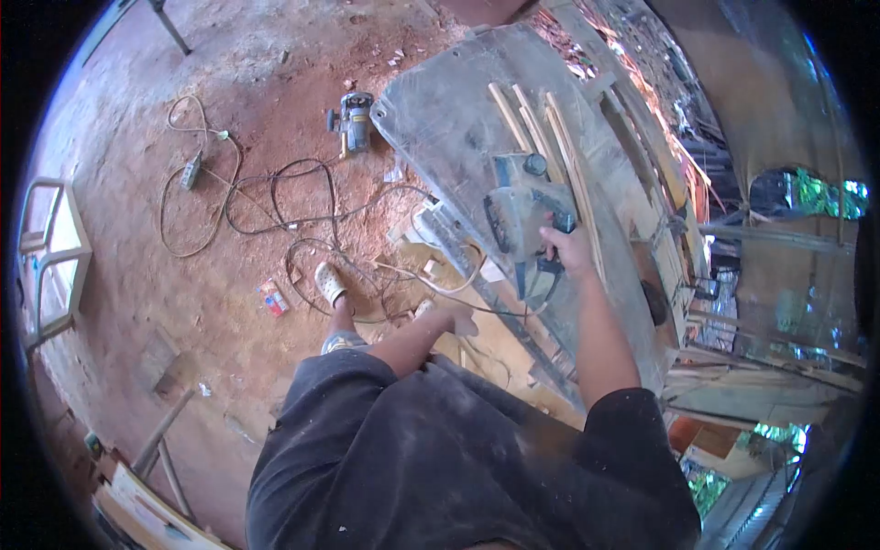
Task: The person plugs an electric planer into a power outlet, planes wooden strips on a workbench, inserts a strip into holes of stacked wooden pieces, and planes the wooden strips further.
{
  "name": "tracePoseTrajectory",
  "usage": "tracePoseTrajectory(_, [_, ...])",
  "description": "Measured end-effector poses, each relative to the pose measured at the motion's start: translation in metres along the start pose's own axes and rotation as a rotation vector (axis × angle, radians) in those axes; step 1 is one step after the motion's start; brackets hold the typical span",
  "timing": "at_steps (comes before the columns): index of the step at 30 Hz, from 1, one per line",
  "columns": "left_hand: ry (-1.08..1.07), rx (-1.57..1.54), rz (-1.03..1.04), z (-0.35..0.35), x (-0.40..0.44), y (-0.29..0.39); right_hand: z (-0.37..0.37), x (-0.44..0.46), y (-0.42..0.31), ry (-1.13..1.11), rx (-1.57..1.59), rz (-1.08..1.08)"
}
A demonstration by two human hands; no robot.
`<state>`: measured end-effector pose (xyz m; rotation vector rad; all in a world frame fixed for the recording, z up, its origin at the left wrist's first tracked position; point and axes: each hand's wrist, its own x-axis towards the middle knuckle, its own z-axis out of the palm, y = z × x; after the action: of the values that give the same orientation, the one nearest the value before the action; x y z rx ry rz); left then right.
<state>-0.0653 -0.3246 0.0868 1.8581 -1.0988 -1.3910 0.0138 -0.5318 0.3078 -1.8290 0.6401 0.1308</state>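
Observation:
My right hand is wrapped round the rear handle of a dark, dusty electric planer. The planer rests on a big grey worktable, and a round knob stands up at its far end. Several thin wooden strips lie on the tabletop beside and beyond it. My left hand hangs low by the table's near left edge, close to a cord that runs toward the planer. Its fingers are too blurred to make out, and nothing plainly shows in it.
On the dirt floor stands a router, left of the table. Looped cords and an extension socket lie near my feet, with a red-and-white packet. A pale chair is far left. Boards line the table's right side.

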Motion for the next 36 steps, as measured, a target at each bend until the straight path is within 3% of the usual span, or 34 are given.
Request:
tracePoseTrajectory(2, [0.027,0.01,-0.045,0.004,0.013,0.016,-0.005,0.004,-0.004,-0.051,0.015,-0.021])
tracePoseTrajectory(4, [0.025,0.047,-0.101,0.014,0.018,0.021,-0.011,0.002,0.001,-0.3,0.305,-0.004])
tracePoseTrajectory(6, [0.238,-0.019,-0.079,0.036,0.025,0.024,-0.013,0.007,0.004,-0.346,0.364,-0.021])
tracePoseTrajectory(7, [0.266,-0.01,0.001,0.043,0.026,0.02,-0.012,0.008,0.001,-0.339,0.267,-0.049])
tracePoseTrajectory(9, [0.06,0.101,-0.292,0.038,0.008,0.031,-0.01,0.012,0.008,-0.285,0.128,-0.055])
tracePoseTrajectory(11, [0.235,0.098,-0.377,0.065,-0.009,-0.02,-0.015,0.013,0.029,-0.196,0.131,-0.038])
tracePoseTrajectory(12, [0.31,0.082,-0.561,0.04,-0.049,0.01,-0.022,0.012,0.038,-0.188,0.039,-0.037])
tracePoseTrajectory(14, [0.379,0.168,-0.577,0.038,-0.087,-0.036,-0.049,-0.005,0.037,-0.131,-0.022,-0.03])
tracePoseTrajectory(17, [0.442,0.042,-0.706,0.018,-0.141,-0.013,-0.093,-0.048,0.032,-0.051,-0.069,-0.114])
tracePoseTrajectory(20, [0.524,-0.022,-0.475,0.025,-0.147,0.027,-0.132,-0.051,0.062,-0.015,-0.069,-0.092])
tracePoseTrajectory(22, [0.44,-0.085,-0.435,0.05,-0.113,-0.019,-0.16,-0.071,0.047,-0.001,-0.119,-0.04])
tracePoseTrajectory(24, [0.398,0.188,-0.419,0.048,-0.093,0.015,-0.186,-0.051,0.068,0.093,-0.367,-0.045])
tracePoseTrajectory(26, [0.341,0.177,-0.456,0.045,-0.083,0.054,-0.2,-0.024,0.107,0.099,-0.158,-0.069])
tracePoseTrajectory(28, [0.278,0.057,-0.556,0.047,-0.085,0.073,-0.209,-0.027,0.098,0.14,-0.055,-0.079])
tracePoseTrajectory(30, [0.394,0.194,-0.459,0.05,-0.091,0.053,-0.207,-0.013,0.106,0.128,-0.037,-0.098])
tracePoseTrajectory(33, [0.529,0.206,-0.655,0.037,-0.117,0.067,-0.2,0.004,0.125,0.149,0.039,-0.083])
tracePoseTrajectory(35, [0.665,0.171,-0.733,0.051,-0.142,0.048,-0.19,-0.026,0.097,0.127,0.172,-0.179])
tracePoseTrajectory(36, [0.747,0.175,-0.778,0.054,-0.156,0.035,-0.19,-0.011,0.117,0.101,0.181,-0.234])
